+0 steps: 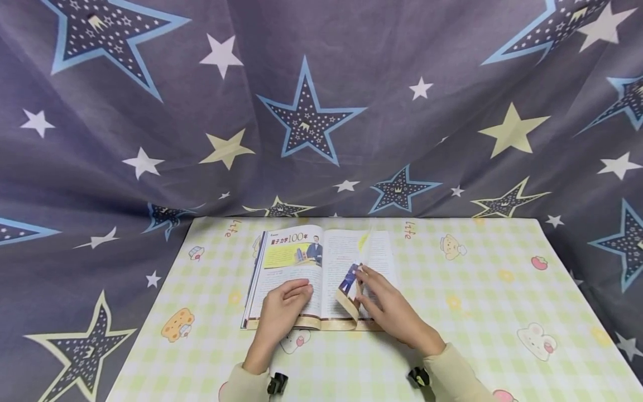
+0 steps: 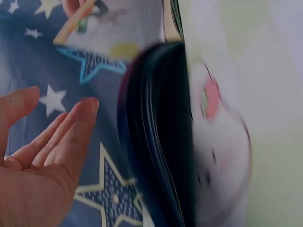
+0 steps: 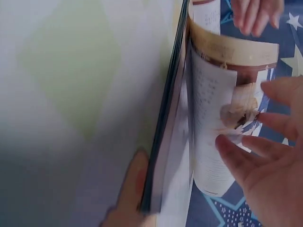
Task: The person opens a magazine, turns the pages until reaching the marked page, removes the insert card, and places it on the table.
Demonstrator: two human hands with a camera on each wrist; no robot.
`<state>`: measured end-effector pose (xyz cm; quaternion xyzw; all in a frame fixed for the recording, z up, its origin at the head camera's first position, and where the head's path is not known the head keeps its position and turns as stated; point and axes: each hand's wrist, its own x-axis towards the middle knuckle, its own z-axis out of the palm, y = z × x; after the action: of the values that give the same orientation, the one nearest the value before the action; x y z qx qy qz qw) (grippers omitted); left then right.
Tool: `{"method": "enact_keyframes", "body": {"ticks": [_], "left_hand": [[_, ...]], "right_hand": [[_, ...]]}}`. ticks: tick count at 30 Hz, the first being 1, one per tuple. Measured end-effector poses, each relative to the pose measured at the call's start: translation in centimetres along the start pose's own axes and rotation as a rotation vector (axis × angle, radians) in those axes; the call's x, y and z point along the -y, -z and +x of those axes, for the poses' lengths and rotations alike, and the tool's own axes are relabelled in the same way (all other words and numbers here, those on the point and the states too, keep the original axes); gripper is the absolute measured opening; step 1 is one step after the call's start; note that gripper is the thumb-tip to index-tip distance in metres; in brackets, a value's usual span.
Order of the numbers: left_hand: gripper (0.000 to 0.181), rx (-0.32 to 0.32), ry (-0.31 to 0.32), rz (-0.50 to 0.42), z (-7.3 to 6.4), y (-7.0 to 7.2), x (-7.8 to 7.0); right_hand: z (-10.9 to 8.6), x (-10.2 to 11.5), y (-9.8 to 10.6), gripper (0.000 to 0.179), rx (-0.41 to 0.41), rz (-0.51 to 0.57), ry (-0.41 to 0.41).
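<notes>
An open magazine [image 1: 273,282] lies in front of me, its left page carrying a large Chinese headline with "100" and a picture of a suited figure. My left hand [image 1: 283,312] is over the lower part of that left page; in the left wrist view its fingers [image 2: 83,123] are extended, holding nothing. On the right side, a page [image 1: 348,279] is raised and curls leftward, showing a figure in blue. My right hand [image 1: 394,312] touches this page's free edge with spread, fairly straight fingertips. The right wrist view shows the curled page [image 3: 210,123] beside those fingers.
The magazine rests on a table [image 1: 482,312] covered in a green-checked cloth with cartoon animals. A dark curtain [image 1: 382,139] with stars hangs behind and at both sides. Small black devices [image 1: 278,383] sit at my wrists, by the pale sleeves [image 1: 243,385].
</notes>
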<state>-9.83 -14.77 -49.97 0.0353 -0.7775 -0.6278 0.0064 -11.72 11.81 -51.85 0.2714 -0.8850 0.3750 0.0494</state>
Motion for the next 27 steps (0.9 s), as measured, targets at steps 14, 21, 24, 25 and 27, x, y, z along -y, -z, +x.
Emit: {"method": "enact_keyframes", "body": {"ticks": [14,21,24,25,27], "left_hand": [[0.037,0.095,-0.037,-0.02,0.2,-2.0,0.4],[0.033,0.019,0.011,-0.023,0.0,-0.5,1.0],[0.033,-0.042,0.043,-0.024,-0.2,0.6,1.5],[0.033,-0.062,0.052,-0.025,-0.3,1.0,1.8],[0.035,-0.103,0.071,-0.018,-0.5,2.0,2.2]], "right_hand": [[0.8,1.2,-1.2,0.05,0.076,0.003,0.136],[0.5,1.3,-1.2,0.049,0.112,-0.006,0.113],[0.4,1.2,-1.2,0.053,0.136,-0.021,0.095],[0.4,1.2,-1.2,0.054,0.145,-0.028,0.089],[0.3,1.1,-1.3,0.055,0.174,-0.045,0.078]]}}
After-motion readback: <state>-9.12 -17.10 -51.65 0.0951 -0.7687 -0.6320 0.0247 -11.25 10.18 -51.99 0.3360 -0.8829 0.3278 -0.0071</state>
